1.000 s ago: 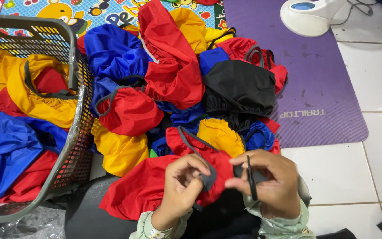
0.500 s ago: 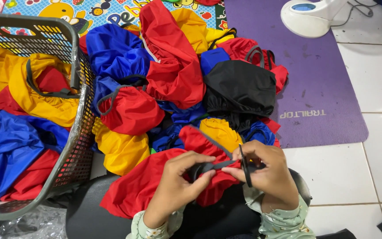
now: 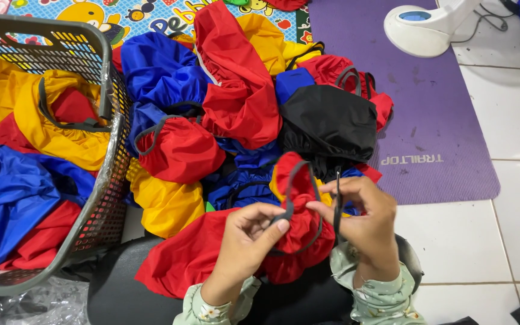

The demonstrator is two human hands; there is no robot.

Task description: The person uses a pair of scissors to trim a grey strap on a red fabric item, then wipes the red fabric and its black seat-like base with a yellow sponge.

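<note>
The dark strap [image 3: 288,210] is pinched by the left hand [image 3: 249,238] and right hand [image 3: 361,215] (both closed), running up between them over the red cloth [image 3: 296,232].

I count one grey basket [image 3: 106,129] at left, one purple mat [image 3: 434,114] upper right, one black cloth [image 3: 329,123], two hands.

1. Both the left hand [image 3: 248,241] and the right hand [image 3: 362,219] are bare.
2. Pale green long sleeves [image 3: 380,298] with a small floral print reach both wrists.
3. The cuffs look gathered and slightly ruffled.
</note>
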